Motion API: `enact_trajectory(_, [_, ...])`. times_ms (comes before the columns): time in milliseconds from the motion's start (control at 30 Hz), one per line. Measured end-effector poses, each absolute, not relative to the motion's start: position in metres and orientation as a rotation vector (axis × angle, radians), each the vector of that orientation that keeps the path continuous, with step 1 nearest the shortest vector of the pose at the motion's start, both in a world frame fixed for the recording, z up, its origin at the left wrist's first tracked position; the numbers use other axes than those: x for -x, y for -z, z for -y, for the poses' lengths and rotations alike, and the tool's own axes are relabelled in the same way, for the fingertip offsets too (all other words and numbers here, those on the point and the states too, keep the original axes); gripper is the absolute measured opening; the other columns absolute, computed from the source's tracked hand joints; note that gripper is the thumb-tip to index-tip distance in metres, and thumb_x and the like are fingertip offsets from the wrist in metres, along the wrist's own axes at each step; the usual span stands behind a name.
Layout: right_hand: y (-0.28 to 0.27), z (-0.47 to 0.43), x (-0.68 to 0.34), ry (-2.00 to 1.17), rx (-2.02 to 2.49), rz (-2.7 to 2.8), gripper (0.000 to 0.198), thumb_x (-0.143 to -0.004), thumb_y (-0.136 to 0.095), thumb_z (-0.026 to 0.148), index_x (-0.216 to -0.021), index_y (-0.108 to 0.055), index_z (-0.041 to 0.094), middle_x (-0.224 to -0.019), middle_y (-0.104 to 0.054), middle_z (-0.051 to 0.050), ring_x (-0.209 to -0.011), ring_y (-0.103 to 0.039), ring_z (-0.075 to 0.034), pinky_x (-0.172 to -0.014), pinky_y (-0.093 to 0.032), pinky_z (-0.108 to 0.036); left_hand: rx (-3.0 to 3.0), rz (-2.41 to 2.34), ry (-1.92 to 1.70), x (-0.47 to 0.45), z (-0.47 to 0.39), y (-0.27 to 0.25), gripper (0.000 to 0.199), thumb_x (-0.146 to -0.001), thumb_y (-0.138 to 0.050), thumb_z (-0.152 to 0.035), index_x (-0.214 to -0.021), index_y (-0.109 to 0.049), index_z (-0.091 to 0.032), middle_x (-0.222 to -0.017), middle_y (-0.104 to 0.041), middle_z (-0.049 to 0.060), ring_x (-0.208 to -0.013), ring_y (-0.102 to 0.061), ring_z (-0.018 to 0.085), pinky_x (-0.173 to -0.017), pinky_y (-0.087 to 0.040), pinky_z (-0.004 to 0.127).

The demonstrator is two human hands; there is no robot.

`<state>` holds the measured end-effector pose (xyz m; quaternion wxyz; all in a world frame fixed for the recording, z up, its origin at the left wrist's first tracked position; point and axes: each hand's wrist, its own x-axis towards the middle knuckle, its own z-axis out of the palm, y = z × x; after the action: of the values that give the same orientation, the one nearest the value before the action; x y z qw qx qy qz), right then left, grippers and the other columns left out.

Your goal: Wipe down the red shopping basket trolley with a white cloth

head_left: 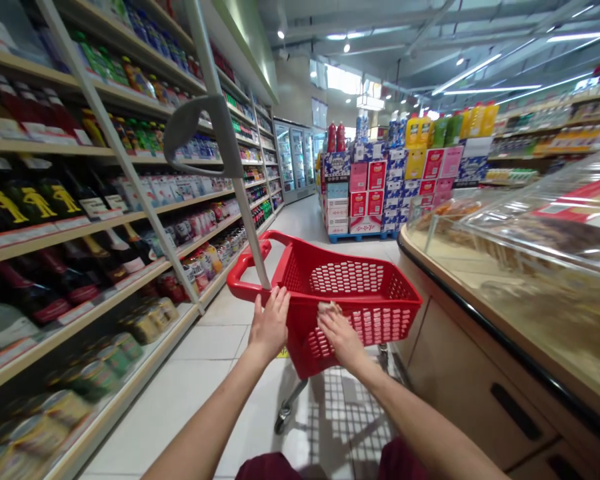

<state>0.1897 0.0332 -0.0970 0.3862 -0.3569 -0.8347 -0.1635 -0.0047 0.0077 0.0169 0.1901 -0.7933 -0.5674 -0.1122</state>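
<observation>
One red basket (375,304) is in front of the person, in the aisle, and it is raised above the floor on legs. I can see two wheels (281,423) below it. At its left end rises one pole (251,230), which carries one grey handle (234,140).

Two hands touch the basket. The left hand (269,328) lies on its near corner, just beside the foot of the pole; the fingers are stretched and the thumb is apart from them. The right hand (344,339) lies on the near side, at the rim, and under its fingers is one crumpled pale cloth (329,307), which touches the red plastic. Whether these fingers are clamped on the cloth, or only press it flat, I cannot tell. Two dark red knees (270,467) show at the bottom.

On the left stand the shelves (50,148), full of bottles and cans, too many to count; three dark bottles (33,203) there bear a yellow figure. Ahead, one blue pallet (357,237) carries stacked boxes (377,175), with two red bottles (336,137) on top. On the right is one counter (450,353), near the basket; two dark slots (516,410) are in its front.
</observation>
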Motion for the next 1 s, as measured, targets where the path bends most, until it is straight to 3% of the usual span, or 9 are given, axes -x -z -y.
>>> enact_trajectory(100, [0.120,-0.024,-0.203,0.400,0.895,2.190,0.035,-0.085,-0.035,0.008,-0.112,-0.055,0.019,-0.112,-0.059,-0.007,-0.119,-0.039,-0.016,-0.097,-0.037,-0.041,2.228,1.589,0.313,0.005,-0.005,-0.019,0.061,-0.066,-0.035,-0.010,-0.127,-0.034,-0.009,-0.137,-0.032,0.009,-0.128,-0.023,0.021,-0.104,-0.013,0.049])
enact_trajectory(267, [0.093,-0.029,-0.218,0.451,0.931,2.043,0.037,-0.087,-0.033,0.011,-0.120,-0.048,0.019,-0.125,-0.049,-0.006,-0.126,-0.026,-0.019,-0.101,-0.031,-0.044,2.196,1.566,0.370,-0.015,-0.004,-0.016,0.060,-0.066,-0.036,-0.011,-0.126,-0.037,-0.007,-0.136,-0.032,0.012,-0.128,-0.023,0.023,-0.105,-0.011,0.049])
enact_trajectory(467, [0.134,-0.017,-0.256,0.478,0.949,2.175,0.039,-0.085,-0.030,0.005,-0.110,-0.057,0.021,-0.109,-0.061,-0.005,-0.116,-0.043,-0.017,-0.092,-0.043,-0.040,2.308,1.593,0.281,-0.035,-0.006,-0.005,0.060,-0.066,-0.037,-0.013,-0.126,-0.036,-0.008,-0.136,-0.032,0.012,-0.127,-0.025,0.023,-0.105,-0.012,0.049])
enact_trajectory(667, [0.115,-0.021,-0.276,0.438,1.021,2.032,0.039,-0.086,-0.034,0.009,-0.120,-0.049,0.018,-0.125,-0.049,-0.006,-0.126,-0.026,-0.019,-0.101,-0.032,-0.046,2.310,1.521,0.307,-0.053,-0.011,0.005,0.058,-0.068,-0.036,-0.013,-0.126,-0.036,-0.008,-0.136,-0.033,0.013,-0.128,-0.023,0.023,-0.105,-0.010,0.049])
enact_trajectory(867, [0.145,-0.011,-0.300,0.475,1.024,2.159,0.038,-0.085,-0.032,0.006,-0.109,-0.057,0.020,-0.108,-0.062,-0.006,-0.117,-0.042,-0.016,-0.090,-0.045,-0.040,2.325,1.499,0.268,-0.064,-0.015,0.017,0.058,-0.069,-0.035,-0.013,-0.127,-0.035,-0.008,-0.136,-0.032,0.012,-0.128,-0.023,0.023,-0.105,-0.010,0.048])
enact_trajectory(1000, [0.129,-0.012,-0.308,0.440,1.049,2.042,0.040,-0.084,-0.034,0.006,-0.118,-0.050,0.018,-0.122,-0.052,-0.006,-0.125,-0.030,-0.019,-0.099,-0.035,-0.044,2.322,1.474,0.288,-0.072,-0.014,0.019,0.057,-0.070,-0.036,-0.014,-0.127,-0.035,-0.009,-0.136,-0.032,0.012,-0.128,-0.024,0.023,-0.105,-0.010,0.048])
